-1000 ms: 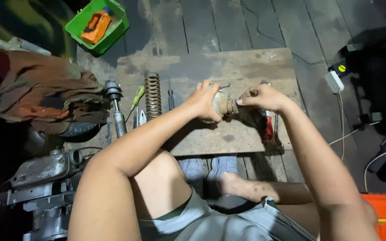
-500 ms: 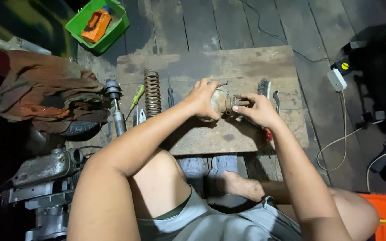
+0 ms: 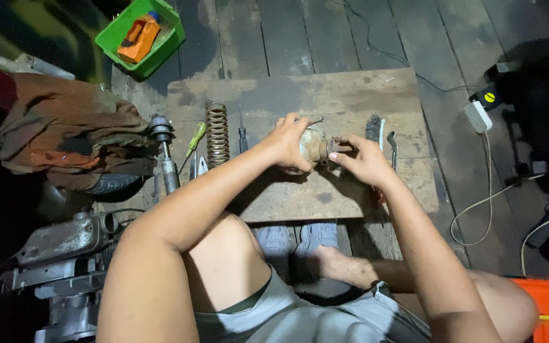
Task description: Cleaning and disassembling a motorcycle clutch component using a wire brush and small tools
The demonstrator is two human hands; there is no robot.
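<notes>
Between the two hands, just above the middle of the worn wooden desk, sits a small rounded, dull metal part with a short stub sticking out to one side. Its long axis runs left to right across the desk, with the rounded body toward the left hand and the stub toward the right hand. The left hand is curled over the body from the left and closed on it; the right hand meets the stub end from the right, its fingertips pinching at it, though what exactly they grip is too small to tell. Both hands touch the part, so neither is nearer; the right works the free end while the left steadies. A rusty coil spring lies upright on the desk to the left, with a green-handled screwdriver beside it; a wire brush lies just beyond the right hand. Compared with a second ago, the right hand has drawn in from further right and closed up against the stub, uncovering the brush, while the left hand has kept its hold in nearly the same spot.
</notes>
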